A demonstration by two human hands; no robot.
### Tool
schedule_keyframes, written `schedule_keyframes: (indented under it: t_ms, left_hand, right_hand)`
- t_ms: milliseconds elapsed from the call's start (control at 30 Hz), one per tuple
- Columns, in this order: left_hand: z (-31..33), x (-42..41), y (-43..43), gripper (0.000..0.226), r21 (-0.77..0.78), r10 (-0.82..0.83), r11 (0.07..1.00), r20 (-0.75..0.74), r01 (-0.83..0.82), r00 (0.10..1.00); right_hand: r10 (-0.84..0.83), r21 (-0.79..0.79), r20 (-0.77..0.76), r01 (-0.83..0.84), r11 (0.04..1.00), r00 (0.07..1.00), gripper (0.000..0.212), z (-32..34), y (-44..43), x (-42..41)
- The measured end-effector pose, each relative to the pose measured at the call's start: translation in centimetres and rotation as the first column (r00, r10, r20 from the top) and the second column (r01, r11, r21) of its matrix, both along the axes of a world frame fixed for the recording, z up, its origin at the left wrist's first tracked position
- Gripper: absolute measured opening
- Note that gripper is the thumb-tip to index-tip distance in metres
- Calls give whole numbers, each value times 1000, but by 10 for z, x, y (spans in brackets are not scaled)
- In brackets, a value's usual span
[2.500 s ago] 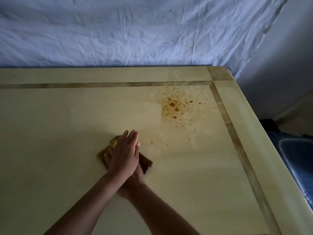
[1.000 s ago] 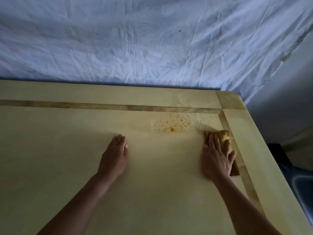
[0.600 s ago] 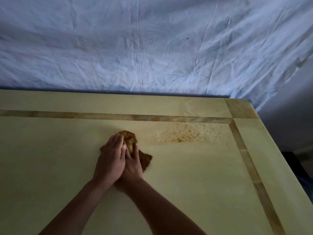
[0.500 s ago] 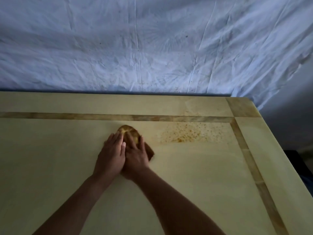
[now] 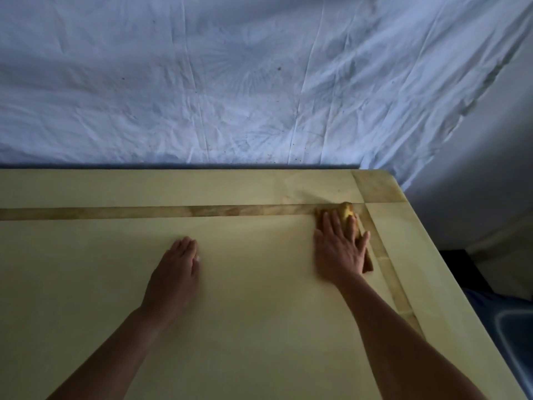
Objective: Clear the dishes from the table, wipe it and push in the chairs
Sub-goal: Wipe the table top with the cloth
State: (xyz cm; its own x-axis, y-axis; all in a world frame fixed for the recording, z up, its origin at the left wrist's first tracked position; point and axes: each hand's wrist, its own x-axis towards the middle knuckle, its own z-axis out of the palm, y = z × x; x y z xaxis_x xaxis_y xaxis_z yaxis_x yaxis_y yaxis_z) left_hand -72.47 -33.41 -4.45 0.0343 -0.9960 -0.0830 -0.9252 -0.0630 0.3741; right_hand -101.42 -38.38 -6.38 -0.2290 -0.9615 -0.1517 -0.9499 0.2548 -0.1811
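Note:
A pale yellow table (image 5: pixel 259 327) with a brown inlaid band fills the lower view. My right hand (image 5: pixel 339 249) lies flat on a brownish-yellow cloth (image 5: pixel 346 212), pressing it against the tabletop near the far right corner, where the two inlay bands meet. Most of the cloth is hidden under my palm. My left hand (image 5: pixel 178 264) rests flat on the bare tabletop at the centre, fingers together, holding nothing. A faint wet smear (image 5: pixel 302 192) shows just beyond the cloth. No brown spots are visible on the surface.
A wrinkled white sheet (image 5: pixel 230 82) hangs right behind the table's far edge. Past the table's right edge sit a dark object (image 5: pixel 455 264) and something blue (image 5: pixel 513 327) low down.
My right hand has slid the cloth from beside my left hand to the far right corner, over the speckled stain, which no longer shows. My left hand stays flat at the centre.

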Motion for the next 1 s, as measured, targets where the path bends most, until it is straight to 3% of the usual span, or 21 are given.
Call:
schedule_keyframes:
  t_ms: [100, 133, 200, 300, 433, 533, 600, 833, 1000]
  left_hand:
    - [-3, 4, -1, 48, -12, -11, 1000, -12, 11, 1000]
    - [-4, 4, -1, 49, -27, -19, 999, -11, 18, 1000]
    - [-7, 5, -2, 49, -36, -25, 999, 5, 25, 1000]
    - [-15, 10, -3, 55, -45, -47, 998, 32, 48, 998]
    - [-15, 12, -6, 37, -104, -72, 992, 34, 75, 997]
    - [-14, 6, -4, 42, -104, 0, 995, 34, 3, 999]
    - [-16, 2, -8, 59, -110, 37, 993, 49, -32, 998]
    - [-3, -39, -48, 73, -59, -71, 996, 40, 73, 997]
    - [-11, -52, -59, 59, 28, -121, 992, 63, 120, 991]
  right_hand:
    - [-103, 13, 43, 103, 995, 994, 57, 3, -3, 14]
    - [-56, 26, 36, 55, 998, 998, 55, 5, -5, 27]
    - [211, 42, -33, -210, 977, 977, 48, 9, -8, 69]
    - [557, 24, 63, -560, 828, 828, 43, 14, -11, 148]
    - [627, -17, 325, -658, 753, 708, 51, 16, -37, 218]
    - [709, -32, 179, -716, 697, 682, 51, 6, -62, 216]
    - [693, -48, 89, -692, 720, 715, 52, 2, -76, 195]
    - [354, -29, -48, -356, 934, 934, 54, 6, -104, 33]
    - [33, -48, -10, -33, 998, 999, 56, 0, -113, -37]
